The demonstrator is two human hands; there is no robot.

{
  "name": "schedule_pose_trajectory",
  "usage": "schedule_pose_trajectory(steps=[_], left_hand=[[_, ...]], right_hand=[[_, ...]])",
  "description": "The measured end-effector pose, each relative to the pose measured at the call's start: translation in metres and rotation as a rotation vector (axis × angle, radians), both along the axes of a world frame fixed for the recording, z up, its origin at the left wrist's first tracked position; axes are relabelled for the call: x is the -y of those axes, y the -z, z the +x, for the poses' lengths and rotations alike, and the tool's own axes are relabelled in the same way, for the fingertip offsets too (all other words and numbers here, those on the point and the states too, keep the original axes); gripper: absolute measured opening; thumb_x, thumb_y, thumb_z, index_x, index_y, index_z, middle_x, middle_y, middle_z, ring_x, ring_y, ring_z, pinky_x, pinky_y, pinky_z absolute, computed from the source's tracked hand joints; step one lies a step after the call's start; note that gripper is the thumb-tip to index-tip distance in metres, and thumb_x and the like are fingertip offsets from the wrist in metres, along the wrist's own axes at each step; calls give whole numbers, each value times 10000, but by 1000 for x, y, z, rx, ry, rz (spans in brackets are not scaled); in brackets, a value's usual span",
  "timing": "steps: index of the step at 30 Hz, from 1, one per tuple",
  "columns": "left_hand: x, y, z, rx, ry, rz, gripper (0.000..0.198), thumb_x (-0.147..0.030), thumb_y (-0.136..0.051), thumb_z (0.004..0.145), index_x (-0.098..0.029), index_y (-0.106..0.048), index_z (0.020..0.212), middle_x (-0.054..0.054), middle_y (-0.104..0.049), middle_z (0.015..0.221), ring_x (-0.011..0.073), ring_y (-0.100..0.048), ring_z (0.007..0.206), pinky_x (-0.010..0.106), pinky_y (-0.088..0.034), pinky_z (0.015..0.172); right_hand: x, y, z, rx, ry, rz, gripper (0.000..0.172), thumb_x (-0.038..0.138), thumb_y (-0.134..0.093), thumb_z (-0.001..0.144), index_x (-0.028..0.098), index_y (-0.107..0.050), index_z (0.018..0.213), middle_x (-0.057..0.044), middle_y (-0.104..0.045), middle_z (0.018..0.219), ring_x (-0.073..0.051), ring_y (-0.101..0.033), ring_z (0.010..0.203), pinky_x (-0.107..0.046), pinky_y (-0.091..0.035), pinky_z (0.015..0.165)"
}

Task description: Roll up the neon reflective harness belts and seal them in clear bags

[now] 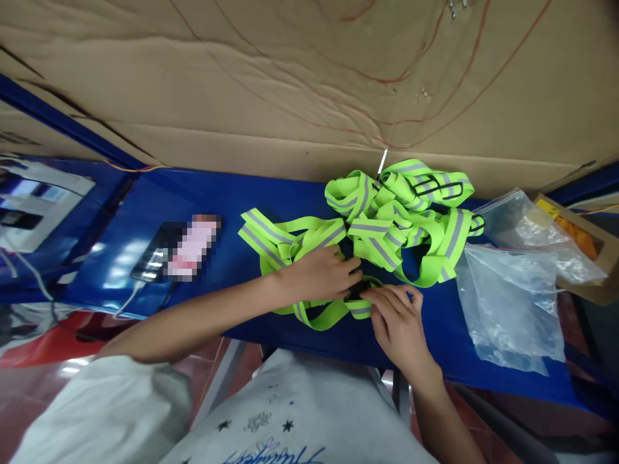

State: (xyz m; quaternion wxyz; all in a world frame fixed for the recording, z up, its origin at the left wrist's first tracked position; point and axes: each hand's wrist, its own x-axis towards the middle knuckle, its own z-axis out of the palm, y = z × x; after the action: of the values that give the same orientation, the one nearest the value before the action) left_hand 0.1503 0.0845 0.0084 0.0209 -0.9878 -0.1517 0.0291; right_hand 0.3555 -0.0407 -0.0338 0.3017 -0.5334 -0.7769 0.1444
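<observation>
Neon yellow-green reflective straps (319,316) with grey stripes lie in loops under and around my hands. My left hand (325,274) has its fingers curled onto one strap. My right hand (399,316) pinches the same strap just to the right, fingertips close to the left ones. A small dark piece, perhaps a buckle, sits between the fingertips, mostly hidden by them. Behind my hands is a tangled pile of similar straps (401,219), with a black wire-like buckle (438,190) on top and another at its right edge.
On the blue table (217,193), a phone (157,254) with a cable lies left, beside a blurred-out object (193,248). Clear plastic bags (510,309) and an open cardboard box (604,251) are at right. A cardboard wall (290,96) with red strings stands behind.
</observation>
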Motion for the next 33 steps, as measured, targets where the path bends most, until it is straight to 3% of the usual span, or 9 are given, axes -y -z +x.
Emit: schedule_pose_trajectory(steps=[2, 5, 9, 16, 19, 22, 26, 30, 33], left_hand=[[1, -4, -5, 35, 4, 55, 144, -272, -686, 956, -148, -694, 1029, 65, -709, 980, 182, -639, 722, 350, -390, 668], [1, -10, -12, 55, -18, 95, 145, -204, -663, 971, -178, -671, 1114, 44, -719, 962, 174, -637, 707, 340, -376, 659], [4, -10, -19, 66, -93, 54, 177, -123, -590, 1005, -179, -656, 1160, 16, -719, 850, 186, -655, 679, 329, -381, 617], [9, -24, -34, 330, -279, -488, 233, -372, -537, 1098, -211, -613, 1248, 28, -781, 1076, 174, -760, 902, 268, -505, 730], [10, -33, -35, 444, -285, -725, 246, -384, -564, 1085, -250, -586, 1289, -6, -777, 1132, 146, -763, 940, 248, -533, 794], [14, -35, -30, 456, -254, -461, 229, -381, -614, 1049, -221, -612, 1212, 16, -766, 1087, 179, -748, 905, 291, -534, 777], [20, -31, -27, 334, -210, 46, 130, -288, -610, 1016, -179, -619, 1087, 44, -740, 980, 226, -708, 766, 377, -487, 667], [18, -24, -37, 289, -127, 139, 68, -233, -631, 982, -186, -617, 1029, 2, -682, 829, 218, -685, 705, 384, -433, 605], [11, -16, -46, 223, -113, 94, 140, -287, -706, 947, -188, -628, 1007, 11, -703, 848, 218, -702, 734, 372, -424, 615]], right_hand=[[-3, -1, -3, 45, 76, -4, 310, 253, -574, 1059, 244, -591, 1369, -72, -757, 1221, -254, -696, 1124, -445, -370, 984], [-7, 0, -14, 152, 118, -3, 560, 445, -614, 1041, 194, -479, 1522, -182, -687, 1324, -335, -662, 1198, -456, -439, 928], [-11, 3, -27, 220, 130, -10, 609, 441, -603, 1039, 187, -445, 1569, -226, -628, 1368, -368, -644, 1167, -496, -496, 908], [-21, -20, -21, 102, 156, 85, 450, 377, -656, 1017, 275, -552, 1443, -162, -575, 1496, -394, -547, 1379, -555, -452, 1055], [-30, -39, -14, -107, 73, 75, 192, 285, -634, 1027, 277, -635, 1218, -91, -716, 1270, -293, -674, 1226, -469, -495, 1015], [-39, -55, -13, -151, 44, 33, 29, 256, -626, 1035, 262, -645, 1056, -19, -767, 996, -209, -728, 926, -379, -518, 841], [-47, -62, -19, -27, 63, 53, 65, 271, -611, 1048, 238, -637, 998, -20, -764, 947, -198, -710, 861, -373, -485, 799], [-49, -53, -25, 120, -23, 14, 113, 328, -602, 1061, 226, -640, 1092, -34, -768, 1023, -214, -718, 922, -393, -465, 858], [-48, -43, -31, 292, -81, -14, 358, 479, -648, 1027, 213, -623, 1265, -65, -754, 1092, -256, -719, 990, -427, -446, 896]])
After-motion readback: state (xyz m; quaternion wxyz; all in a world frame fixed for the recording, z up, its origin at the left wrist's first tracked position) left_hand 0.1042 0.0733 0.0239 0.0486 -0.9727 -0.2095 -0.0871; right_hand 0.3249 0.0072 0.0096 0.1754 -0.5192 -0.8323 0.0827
